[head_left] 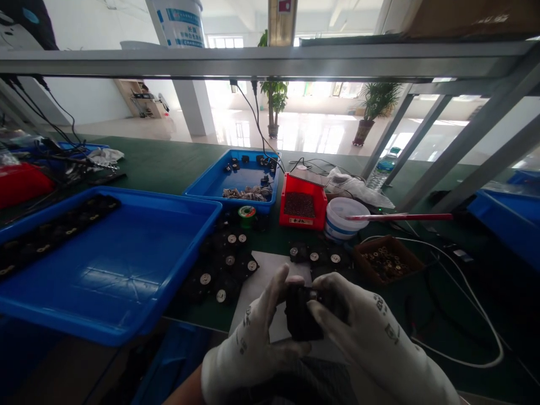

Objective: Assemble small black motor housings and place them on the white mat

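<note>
Both hands wear white gloves with dark printing. Between them, over a pale sheet (257,281) at the bench's front edge, is a black blocky part (302,318). My left hand (264,332) grips its left side, with the thumb below and the fingers at the top. On the right side, my right hand (352,315) holds the same part, thumb across its upper face near a small shiny metal piece. Several black parts with silver discs (205,279) lie left of the sheet. More such parts (314,257) sit just beyond my hands.
A large blue tray (139,315) holds a row of black parts. Behind stand a blue bin (276,197), a red bin (323,216) of small dark pieces and a white tub (337,230) with a red stick across it. A brown box (363,264) holds brass-coloured rings; a white cable (485,304) loops at right.
</note>
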`<state>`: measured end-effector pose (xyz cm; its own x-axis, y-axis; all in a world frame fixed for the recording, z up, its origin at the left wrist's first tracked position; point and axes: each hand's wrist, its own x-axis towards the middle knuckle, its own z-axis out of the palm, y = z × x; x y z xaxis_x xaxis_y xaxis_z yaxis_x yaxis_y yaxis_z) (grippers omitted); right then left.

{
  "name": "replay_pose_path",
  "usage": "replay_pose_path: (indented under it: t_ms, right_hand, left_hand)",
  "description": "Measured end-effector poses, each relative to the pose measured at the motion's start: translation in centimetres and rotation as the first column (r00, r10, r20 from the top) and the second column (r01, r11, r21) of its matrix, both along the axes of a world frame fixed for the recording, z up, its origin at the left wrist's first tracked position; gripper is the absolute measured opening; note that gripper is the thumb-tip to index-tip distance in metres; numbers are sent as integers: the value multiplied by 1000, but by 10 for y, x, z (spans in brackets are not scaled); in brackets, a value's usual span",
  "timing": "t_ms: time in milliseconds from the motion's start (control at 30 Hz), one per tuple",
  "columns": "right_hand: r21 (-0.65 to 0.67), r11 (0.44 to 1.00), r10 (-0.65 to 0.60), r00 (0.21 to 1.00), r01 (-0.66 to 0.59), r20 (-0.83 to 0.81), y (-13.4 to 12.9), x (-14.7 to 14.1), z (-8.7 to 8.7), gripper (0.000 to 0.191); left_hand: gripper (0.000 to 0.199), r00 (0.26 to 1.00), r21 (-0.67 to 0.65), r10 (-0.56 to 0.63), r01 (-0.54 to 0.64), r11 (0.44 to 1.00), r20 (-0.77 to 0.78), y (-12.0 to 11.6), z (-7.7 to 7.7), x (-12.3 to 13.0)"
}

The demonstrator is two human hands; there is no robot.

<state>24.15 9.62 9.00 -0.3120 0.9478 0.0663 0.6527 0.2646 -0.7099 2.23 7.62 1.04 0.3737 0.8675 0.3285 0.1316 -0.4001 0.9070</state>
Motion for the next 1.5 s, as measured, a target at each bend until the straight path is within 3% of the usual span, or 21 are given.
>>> replay_pose_path:
  t_ms: [333,567,667,933,1100,1233,1333,1400,1500]
  right_hand:
    - [-34,999,31,998,-33,-55,-6,-1,-4,10]
    - [-16,999,-29,996,28,-80,-12,-2,-16,10]
    - [-19,999,-40,994,39,-99,-18,-1,-20,13]
    - [-142,990,-48,984,23,-170,-24,6,-28,13]
    - [-86,994,-81,981,67,-176,-29,0,-25,13]
    - [-171,984,-73,981,42,-180,-29,0,-30,9]
    - [-240,970,-112,956,46,-270,-23,6,-32,15]
    - [-269,963,-117,919,12,-377,-16,10,-28,29]
    - [-393,892,-28,843,-221,-538,-8,13,-18,49]
  left_hand:
    - [103,999,98,-42,45,994,-24,0,8,-4]
    - [98,997,79,-77,77,994,-1,2,7,-4]
    - [103,996,54,-93,93,994,-4,0,8,-5]
    - [115,990,136,-60,78,988,-127,-4,14,-3]
    - [116,992,79,-51,60,995,-114,-5,13,-2]
    - [110,990,28,-101,104,994,-100,-7,11,-3]
    - [104,990,-9,-130,130,991,-57,-3,10,-5]
    - [99,986,3,-169,169,986,7,2,10,-6]
    - [97,963,-8,-265,266,964,56,6,10,-10]
